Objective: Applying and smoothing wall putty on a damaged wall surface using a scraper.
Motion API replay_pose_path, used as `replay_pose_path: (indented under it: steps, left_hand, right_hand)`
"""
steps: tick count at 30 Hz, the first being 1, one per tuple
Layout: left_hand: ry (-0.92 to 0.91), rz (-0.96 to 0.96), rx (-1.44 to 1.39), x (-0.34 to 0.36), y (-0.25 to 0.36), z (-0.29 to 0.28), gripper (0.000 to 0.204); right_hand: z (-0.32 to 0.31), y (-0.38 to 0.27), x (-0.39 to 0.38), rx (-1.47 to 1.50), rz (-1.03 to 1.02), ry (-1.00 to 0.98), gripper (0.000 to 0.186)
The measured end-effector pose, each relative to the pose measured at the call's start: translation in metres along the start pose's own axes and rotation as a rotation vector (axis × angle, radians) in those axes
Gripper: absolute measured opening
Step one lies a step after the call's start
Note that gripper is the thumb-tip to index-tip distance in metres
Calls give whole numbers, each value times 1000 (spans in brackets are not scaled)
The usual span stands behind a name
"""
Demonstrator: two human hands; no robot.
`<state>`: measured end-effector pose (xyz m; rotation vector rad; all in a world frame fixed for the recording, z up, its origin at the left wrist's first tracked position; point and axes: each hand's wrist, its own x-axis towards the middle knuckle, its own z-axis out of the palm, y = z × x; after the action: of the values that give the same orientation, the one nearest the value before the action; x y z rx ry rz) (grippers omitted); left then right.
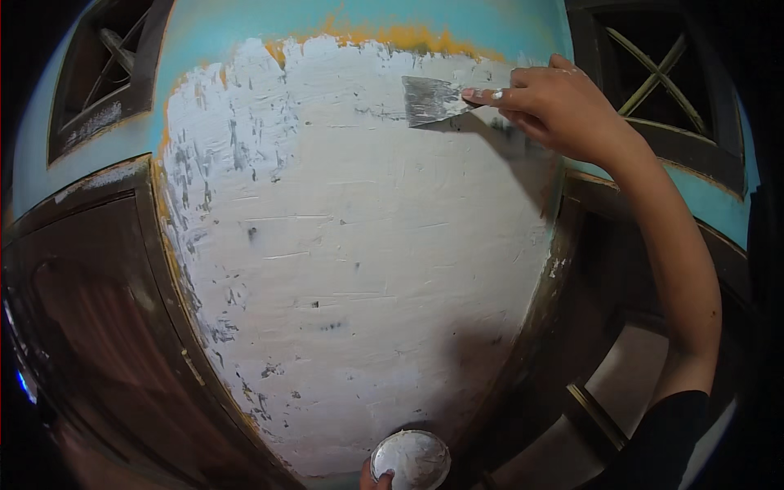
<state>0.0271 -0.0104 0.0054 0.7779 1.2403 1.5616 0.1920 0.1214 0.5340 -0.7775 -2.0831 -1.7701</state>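
Observation:
My right hand (555,106) is closed around the handle of a putty knife (431,102) near the top right of the wall. The knife's wide metal blade, smeared with white, lies against or very close to the plastered wall (384,212). White filler also spots my fingers. At the bottom, my left hand (377,478) grips the rim of a round container (412,459) of white filler, with the thumb over its edge; most of that hand is out of view. The wall's white coat is smooth in the middle and patchy with grey at the left.
Turquoise paint with an orange edge (408,37) borders the white coat above. A dark wooden door (90,302) with its frame stands at the left, another dark door (588,245) at the right. Crossed-bar vent panels (657,73) sit above them.

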Motion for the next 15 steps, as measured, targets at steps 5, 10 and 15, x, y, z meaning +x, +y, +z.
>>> replay_pose_path:
  steps: [5,10,15]
  left_hand:
    - [66,-12,-66,-5,-20,-5,48]
    - [44,-42,-120,-2,-21,-8,49]
    - [154,-30,-207,-11,7,-9,49]
  right_hand:
    - [3,12,-8,517,165,475,37]
    - [-5,-49,-20,1072,413,577,43]
    - [8,-163,-88,1150,218,409,41]
